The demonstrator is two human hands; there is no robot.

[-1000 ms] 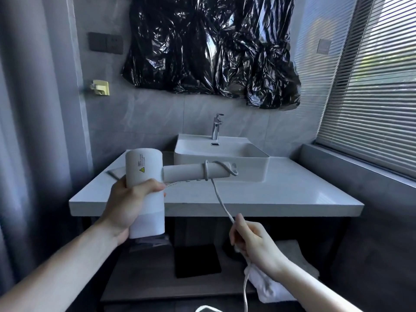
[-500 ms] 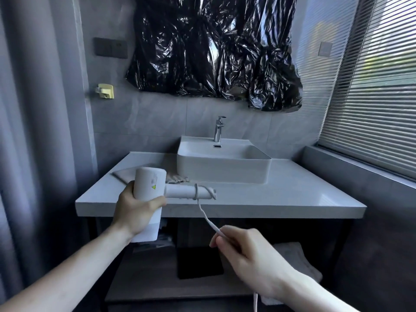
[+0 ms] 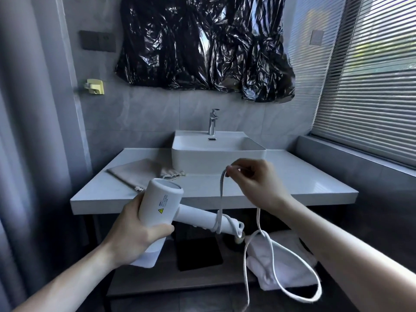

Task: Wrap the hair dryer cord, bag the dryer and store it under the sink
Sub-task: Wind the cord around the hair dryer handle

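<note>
Your left hand (image 3: 135, 230) grips the dryer (image 3: 161, 206) barrel below the counter (image 3: 304, 183) edge; right hand (image 3: 254, 183) pinches the cord (image 3: 221, 194) above the handle. Bag (image 3: 139, 171) lies on counter left of sink (image 3: 216, 154); blinds (image 3: 371, 86) right.

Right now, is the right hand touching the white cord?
Touching. The head view shows the right hand pinching the cord between its fingertips, above the hair dryer.
</note>
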